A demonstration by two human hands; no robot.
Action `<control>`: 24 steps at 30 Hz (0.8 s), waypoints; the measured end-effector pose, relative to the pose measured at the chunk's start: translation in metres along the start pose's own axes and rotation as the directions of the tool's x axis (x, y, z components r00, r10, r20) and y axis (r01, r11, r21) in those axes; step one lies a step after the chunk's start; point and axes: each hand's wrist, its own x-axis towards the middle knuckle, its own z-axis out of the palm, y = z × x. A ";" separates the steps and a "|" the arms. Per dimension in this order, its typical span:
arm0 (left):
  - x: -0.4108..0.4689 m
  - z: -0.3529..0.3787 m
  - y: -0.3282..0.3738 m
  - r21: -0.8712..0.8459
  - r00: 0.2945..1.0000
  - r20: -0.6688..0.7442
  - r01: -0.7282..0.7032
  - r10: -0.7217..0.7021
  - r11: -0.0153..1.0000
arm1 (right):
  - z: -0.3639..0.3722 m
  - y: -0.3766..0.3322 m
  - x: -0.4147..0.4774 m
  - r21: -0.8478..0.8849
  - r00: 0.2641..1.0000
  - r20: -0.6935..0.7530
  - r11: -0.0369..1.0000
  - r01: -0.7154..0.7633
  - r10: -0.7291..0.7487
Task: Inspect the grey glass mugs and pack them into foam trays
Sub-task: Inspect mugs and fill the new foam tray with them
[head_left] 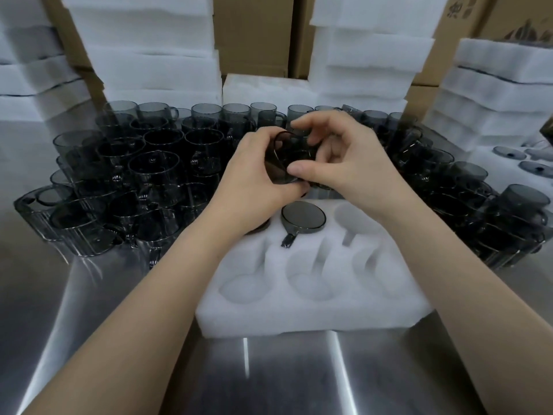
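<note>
Crowding the steel counter (89, 310) at left: loose smoke-grey glass mugs (155, 169) | left hand (254, 181) is cupping a tilted grey glass mug (284, 157), mouth turning leftward | right hand (338, 163) is pinching its near side | white foam tray (314, 310) is lying just below both hands, empty pockets toward the right.

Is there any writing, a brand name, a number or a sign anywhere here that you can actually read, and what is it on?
Nothing can be read for certain.
Pale lettering on several loose grey mugs, for instance at: too small and blurred to read.
Dark printed marks on the cardboard box, top right: cut off by the edge, unreadable.
The mug held in both hands, the foam tray and the foam stacks: no text visible.
</note>
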 end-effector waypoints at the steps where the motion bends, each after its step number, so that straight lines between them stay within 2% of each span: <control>1: -0.001 -0.001 0.001 0.003 1.000 0.011 -0.009 0.009 1.000 | -0.002 0.002 0.000 0.000 0.999 0.003 0.999 -0.033 0.033; 5: -0.002 -0.004 0.003 -0.036 0.996 0.081 -0.022 0.025 0.999 | 0.001 0.009 -0.005 0.169 0.982 0.100 0.969 -0.177 0.162; 7: -0.002 -0.003 0.004 -0.051 0.998 0.066 0.003 0.000 0.999 | 0.004 0.010 -0.006 0.218 0.978 0.098 0.955 -0.201 0.184; 10: -0.003 -0.001 0.003 -0.052 0.999 0.036 0.008 -0.006 0.999 | 0.008 0.012 -0.006 0.212 0.980 0.050 0.957 -0.199 0.192; 17: -0.006 0.001 0.006 0.014 0.995 0.079 -0.058 0.057 0.998 | 0.016 0.012 -0.005 0.125 0.959 -0.117 0.962 -0.243 0.257; 21: -0.007 -0.001 0.007 -0.013 0.992 0.099 -0.071 0.072 0.997 | 0.012 0.009 -0.004 0.248 0.940 -0.132 0.929 -0.275 0.314; 24: -0.006 -0.002 0.007 -0.078 0.993 0.099 -0.049 0.057 0.996 | 0.009 0.010 -0.005 0.393 0.924 -0.057 0.859 -0.327 0.377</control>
